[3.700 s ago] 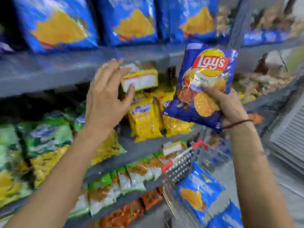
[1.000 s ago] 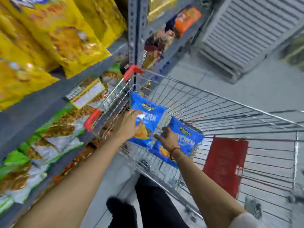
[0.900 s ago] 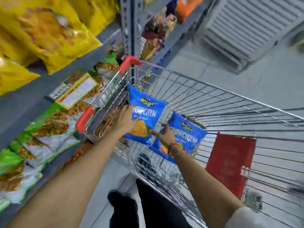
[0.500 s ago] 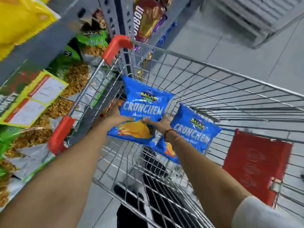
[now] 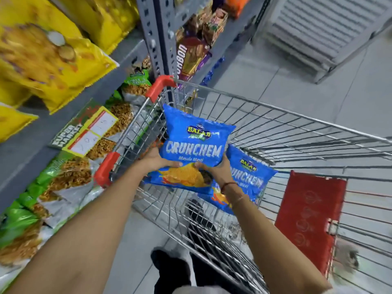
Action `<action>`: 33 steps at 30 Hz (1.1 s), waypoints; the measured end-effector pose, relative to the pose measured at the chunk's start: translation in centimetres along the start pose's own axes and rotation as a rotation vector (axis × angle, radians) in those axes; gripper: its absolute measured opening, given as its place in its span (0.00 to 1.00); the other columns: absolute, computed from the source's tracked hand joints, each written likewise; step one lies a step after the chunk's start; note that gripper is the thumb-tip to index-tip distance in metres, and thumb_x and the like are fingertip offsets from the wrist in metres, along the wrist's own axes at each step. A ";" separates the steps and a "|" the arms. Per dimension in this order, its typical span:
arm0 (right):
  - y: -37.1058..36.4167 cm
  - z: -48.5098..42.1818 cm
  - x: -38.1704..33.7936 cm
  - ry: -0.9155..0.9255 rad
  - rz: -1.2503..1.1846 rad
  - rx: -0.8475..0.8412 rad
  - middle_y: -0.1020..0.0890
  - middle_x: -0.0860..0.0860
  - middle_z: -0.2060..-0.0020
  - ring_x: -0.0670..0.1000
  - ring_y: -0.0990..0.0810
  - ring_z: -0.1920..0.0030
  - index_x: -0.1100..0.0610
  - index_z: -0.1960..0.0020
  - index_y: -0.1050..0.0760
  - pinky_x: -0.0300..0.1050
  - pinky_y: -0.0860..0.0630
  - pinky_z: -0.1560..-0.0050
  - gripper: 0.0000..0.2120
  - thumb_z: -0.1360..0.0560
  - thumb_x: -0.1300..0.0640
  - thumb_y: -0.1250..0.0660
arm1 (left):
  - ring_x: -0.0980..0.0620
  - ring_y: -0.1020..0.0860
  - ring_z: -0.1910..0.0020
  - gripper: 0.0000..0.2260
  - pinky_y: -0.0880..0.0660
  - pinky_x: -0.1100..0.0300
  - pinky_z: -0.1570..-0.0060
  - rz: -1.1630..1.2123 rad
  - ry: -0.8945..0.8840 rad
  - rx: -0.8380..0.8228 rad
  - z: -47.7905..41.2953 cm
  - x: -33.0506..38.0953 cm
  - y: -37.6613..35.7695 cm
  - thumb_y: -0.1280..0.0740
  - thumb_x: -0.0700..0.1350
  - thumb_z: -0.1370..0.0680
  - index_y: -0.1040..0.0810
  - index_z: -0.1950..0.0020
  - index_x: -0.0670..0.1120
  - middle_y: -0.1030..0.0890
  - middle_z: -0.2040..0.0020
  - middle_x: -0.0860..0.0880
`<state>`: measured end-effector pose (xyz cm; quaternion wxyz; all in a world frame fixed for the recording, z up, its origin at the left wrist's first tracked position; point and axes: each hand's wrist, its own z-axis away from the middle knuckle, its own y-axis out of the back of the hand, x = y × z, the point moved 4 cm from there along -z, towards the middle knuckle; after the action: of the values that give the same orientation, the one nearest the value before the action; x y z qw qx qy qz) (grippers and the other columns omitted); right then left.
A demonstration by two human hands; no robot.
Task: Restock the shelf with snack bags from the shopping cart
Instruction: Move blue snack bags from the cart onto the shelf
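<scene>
I hold a blue Crunchem snack bag point(image 5: 195, 143) above the wire shopping cart point(image 5: 297, 124), face up. My left hand point(image 5: 158, 159) grips its left lower edge and my right hand point(image 5: 216, 169) grips its right lower edge, thumbs on top. A second blue Crunchem bag point(image 5: 252, 177) lies in the cart just behind my right wrist, partly hidden by it. The grey shelf point(image 5: 63, 115) runs along the left, with yellow bags point(image 5: 42, 60) on the upper level and green-and-white namkeen bags point(image 5: 63, 181) below.
The cart has red corner guards point(image 5: 159, 87) and a red child-seat flap point(image 5: 307, 219). A grey upright post point(image 5: 152, 39) stands past the cart's corner, with brown biscuit packs point(image 5: 191, 54) beyond it. A price tag point(image 5: 89, 128) hangs on the shelf edge. Grey floor lies to the right.
Both hands have closed on the nearer blue bag and lifted it up out of the cart. The other bag has stayed in the cart.
</scene>
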<state>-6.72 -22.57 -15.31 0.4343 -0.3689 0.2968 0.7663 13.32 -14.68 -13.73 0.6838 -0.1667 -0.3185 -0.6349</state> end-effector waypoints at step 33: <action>-10.7 36.4 -57.4 1.316 -0.343 -0.404 0.15 0.48 0.55 0.46 0.15 0.56 0.51 0.53 0.24 0.40 0.18 0.55 0.18 0.38 0.61 0.21 | 0.53 0.18 0.50 0.30 0.22 0.52 0.47 0.258 -1.159 1.011 55.6 28.2 22.7 0.22 0.62 0.49 0.20 0.51 0.53 0.16 0.49 0.52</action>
<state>11.64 -15.21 50.54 0.2027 -0.8702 0.2872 0.3452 22.73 2.12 49.78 0.4695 -0.1757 -0.8540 -0.1394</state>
